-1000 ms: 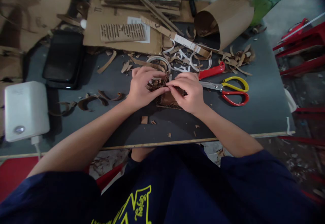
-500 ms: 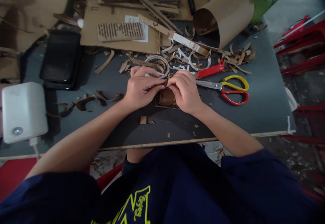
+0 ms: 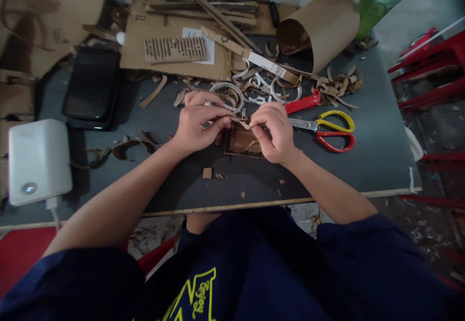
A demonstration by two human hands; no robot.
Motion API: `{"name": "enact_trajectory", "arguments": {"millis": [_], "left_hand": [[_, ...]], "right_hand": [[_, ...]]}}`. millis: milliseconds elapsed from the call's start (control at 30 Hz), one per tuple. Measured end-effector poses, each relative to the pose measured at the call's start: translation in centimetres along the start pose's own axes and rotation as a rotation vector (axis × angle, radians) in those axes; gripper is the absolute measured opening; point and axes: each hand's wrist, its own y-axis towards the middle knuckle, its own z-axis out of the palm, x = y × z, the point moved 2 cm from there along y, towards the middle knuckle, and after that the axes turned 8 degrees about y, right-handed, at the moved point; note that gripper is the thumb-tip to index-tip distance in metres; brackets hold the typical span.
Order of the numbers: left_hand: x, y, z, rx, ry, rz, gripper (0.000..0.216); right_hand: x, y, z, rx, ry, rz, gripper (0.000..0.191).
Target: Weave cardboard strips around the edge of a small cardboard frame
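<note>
A small brown corrugated cardboard piece (image 3: 242,142) lies on the dark grey table (image 3: 366,161) between my hands. My left hand (image 3: 198,126) is closed, its fingers pinching a thin cardboard strip (image 3: 238,120) above the piece's top edge. My right hand (image 3: 273,132) is closed too, pinching the other end of that strip and resting over the piece's right side. The strip runs between both sets of fingertips.
Scissors with yellow and red handles (image 3: 327,129) and a red-handled tool (image 3: 303,103) lie right of my hand. Cardboard scraps, white rings (image 3: 227,90), a rolled cardboard tube (image 3: 319,27), flat cardboard sheets (image 3: 174,49), a black tray (image 3: 92,86) and a white box (image 3: 36,158) crowd the table.
My hands have drawn slightly apart, uncovering more of the brown cardboard piece. A thin strip now shows stretched between my fingertips.
</note>
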Motion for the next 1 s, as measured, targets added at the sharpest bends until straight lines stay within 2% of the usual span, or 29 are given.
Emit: {"name": "enact_trajectory", "arguments": {"millis": [133,233,433,600,733,833,900,1000], "left_hand": [[0.0,0.3,0.0,-0.026,0.017,-0.021,0.041],[-0.4,0.3,0.0,-0.022,0.019,-0.020,0.043],[-0.6,0.1,0.1,-0.072,0.007,-0.014,0.041],[-0.8,0.2,0.2,-0.074,0.005,-0.023,0.041],[-1.2,0.2,0.3,-0.080,0.004,-0.031,0.039],[-1.2,0.0,0.2,-0.099,-0.008,-0.026,0.040],[-1.1,-0.2,0.2,-0.108,-0.025,-0.030,0.040],[-1.0,-0.2,0.2,-0.091,-0.092,-0.070,0.042]], "right_hand": [[0.6,0.0,-0.5,-0.265,-0.126,-0.076,0.012],[0.4,0.1,-0.6,-0.344,-0.159,-0.079,0.014],[-1.8,0.4,-1.2,-0.403,-0.226,-0.065,0.011],[-2.3,0.2,-1.3,-0.388,-0.305,0.116,0.025],[-3.2,0.1,-1.4,-0.404,-0.269,0.175,0.030],[-5.8,-0.2,-2.9,-0.474,-0.285,0.203,0.037],[-7.7,-0.6,-4.6,-0.575,-0.341,0.219,0.046],[-8.6,-0.7,-6.0,-0.511,-0.539,0.235,0.046]]}}
